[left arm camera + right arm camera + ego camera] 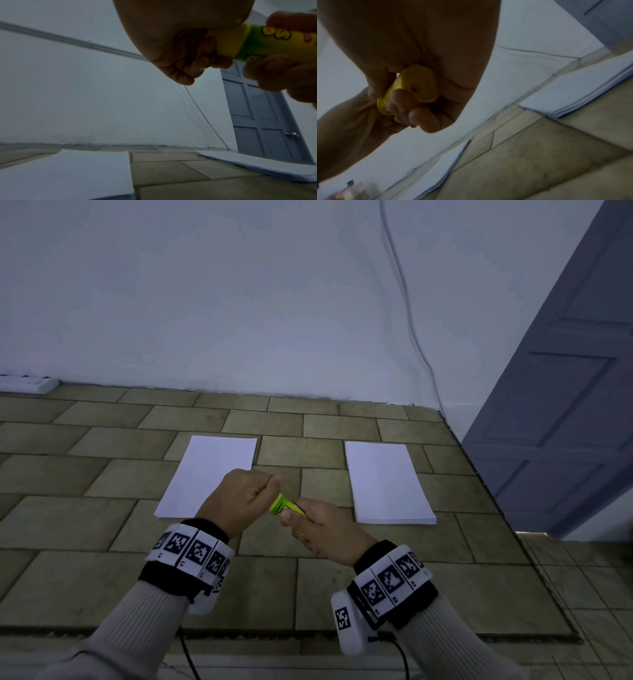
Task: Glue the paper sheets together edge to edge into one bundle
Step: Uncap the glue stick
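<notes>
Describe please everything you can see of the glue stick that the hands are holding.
The glue stick is a short yellow tube with a green label and yellow lettering, plastic by its look. It is held in the air above the tiled surface, between the two paper stacks. The right hand grips its body; the right wrist view shows its round yellow base. The left hand closes round its other end, so the cap is hidden. It lies tilted, touching only the hands.

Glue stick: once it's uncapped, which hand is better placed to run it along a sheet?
Right. The right hand already grips the glue stick by its body, while the left hand closes over only the cap end, so it should take the cap.
</notes>
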Demonstrator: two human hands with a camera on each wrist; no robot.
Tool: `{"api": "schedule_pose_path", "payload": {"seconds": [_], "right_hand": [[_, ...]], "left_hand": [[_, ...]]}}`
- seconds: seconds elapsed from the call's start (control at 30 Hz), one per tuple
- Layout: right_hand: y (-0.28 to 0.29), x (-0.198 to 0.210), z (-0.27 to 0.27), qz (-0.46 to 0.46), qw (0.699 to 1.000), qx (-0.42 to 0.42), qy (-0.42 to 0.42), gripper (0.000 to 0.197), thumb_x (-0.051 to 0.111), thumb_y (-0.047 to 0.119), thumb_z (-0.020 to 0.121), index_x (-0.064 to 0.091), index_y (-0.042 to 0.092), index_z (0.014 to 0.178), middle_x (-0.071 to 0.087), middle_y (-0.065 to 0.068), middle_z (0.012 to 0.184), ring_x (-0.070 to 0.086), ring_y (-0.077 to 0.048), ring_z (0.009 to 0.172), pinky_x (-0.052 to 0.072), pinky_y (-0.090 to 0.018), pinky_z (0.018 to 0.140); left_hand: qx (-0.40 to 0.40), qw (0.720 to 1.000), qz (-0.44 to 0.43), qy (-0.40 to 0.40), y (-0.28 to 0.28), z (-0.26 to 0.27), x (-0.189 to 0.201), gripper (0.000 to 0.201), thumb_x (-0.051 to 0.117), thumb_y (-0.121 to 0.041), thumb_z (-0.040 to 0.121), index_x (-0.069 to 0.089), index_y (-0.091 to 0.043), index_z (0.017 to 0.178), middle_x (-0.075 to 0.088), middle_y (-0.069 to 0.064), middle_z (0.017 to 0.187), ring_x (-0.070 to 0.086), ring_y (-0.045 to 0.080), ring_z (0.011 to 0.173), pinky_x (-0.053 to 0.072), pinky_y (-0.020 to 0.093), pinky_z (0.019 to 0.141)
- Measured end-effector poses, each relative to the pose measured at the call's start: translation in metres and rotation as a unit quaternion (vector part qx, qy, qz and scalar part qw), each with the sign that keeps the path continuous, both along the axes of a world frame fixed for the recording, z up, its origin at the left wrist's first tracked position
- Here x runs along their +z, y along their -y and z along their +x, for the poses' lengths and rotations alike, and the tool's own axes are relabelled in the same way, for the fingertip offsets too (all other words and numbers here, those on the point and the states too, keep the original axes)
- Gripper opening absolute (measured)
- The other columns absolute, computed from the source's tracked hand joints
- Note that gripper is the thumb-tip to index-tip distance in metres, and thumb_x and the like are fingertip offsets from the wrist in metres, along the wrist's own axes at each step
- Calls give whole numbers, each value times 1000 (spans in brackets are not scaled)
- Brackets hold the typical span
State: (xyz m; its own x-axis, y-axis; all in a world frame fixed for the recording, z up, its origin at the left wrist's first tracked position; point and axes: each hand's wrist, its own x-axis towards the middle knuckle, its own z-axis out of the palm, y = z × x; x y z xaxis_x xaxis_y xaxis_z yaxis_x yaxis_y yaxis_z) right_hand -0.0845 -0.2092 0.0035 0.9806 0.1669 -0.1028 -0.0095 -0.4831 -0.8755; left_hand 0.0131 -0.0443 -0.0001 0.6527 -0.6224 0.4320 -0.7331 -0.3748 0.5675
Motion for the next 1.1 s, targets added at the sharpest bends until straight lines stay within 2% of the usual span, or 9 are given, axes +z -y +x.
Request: {"api": "schedule_pose_path", "payload": {"seconds": [0.13,0.23,0.43,0.53,0.73,0.8,0.93,1.03,1.1], "right_hand": [[-8,2,0,-263,959,-12,100,42,39,47,99,52,8,109,62,-12,94,60,-28,83,40,-37,64],[-13,4,2,-391,910,-19,138,48,34,50,99,45,10,123,60,-12,113,60,-30,95,39,-37,67],[-4,9,2,-291,947,-6,136,41,38,46,99,48,7,109,63,-14,95,60,-30,82,36,-37,63],[-1,9,1,-210,971,11,118,32,41,43,99,47,11,96,57,-9,78,54,-24,70,36,-37,61],[-2,3,0,10,1000,4,1,31,45,37,100,53,9,89,51,2,65,45,-7,53,36,-28,53],[-4,4,0,-91,994,0,59,35,43,42,99,53,8,96,58,-6,73,54,-17,62,40,-35,58],[-13,5,3,-360,921,-26,145,44,38,48,99,48,10,119,63,-12,107,61,-31,90,37,-36,65],[-15,3,4,-396,904,-33,159,47,35,49,99,46,10,123,62,-11,113,61,-30,93,33,-34,65],[-11,5,4,-375,916,-28,141,46,35,49,99,45,10,122,61,-11,111,61,-29,93,34,-34,65]], "left_hand": [[54,989,60,-124,9,-1,8,57,34,-58,82,45,-10,53,36,-5,45,37,12,44,25,22,47],[98,973,187,-94,13,1,12,67,22,-59,82,61,-4,79,40,-5,54,37,9,49,26,20,45],[54,986,158,5,4,-5,21,26,40,-12,86,53,-7,64,42,2,45,25,11,41,13,19,40],[105,990,91,-38,8,-2,17,51,40,-28,101,42,-18,52,35,-6,42,30,8,41,23,17,46],[30,999,29,32,0,2,5,57,31,-38,93,49,-5,50,40,-1,44,37,15,41,22,22,47],[41,998,40,0,3,0,11,57,29,-47,88,46,-9,49,38,-1,42,35,15,41,26,29,47],[98,979,169,-59,8,1,11,70,16,-65,73,61,-10,73,40,-3,49,37,10,46,23,25,47],[125,979,108,-123,12,-1,11,52,32,-55,83,45,-15,52,41,-4,41,37,10,44,24,27,49],[86,992,88,-30,10,-3,12,40,31,-40,81,37,-14,51,33,-4,40,27,11,41,16,26,44]]}}
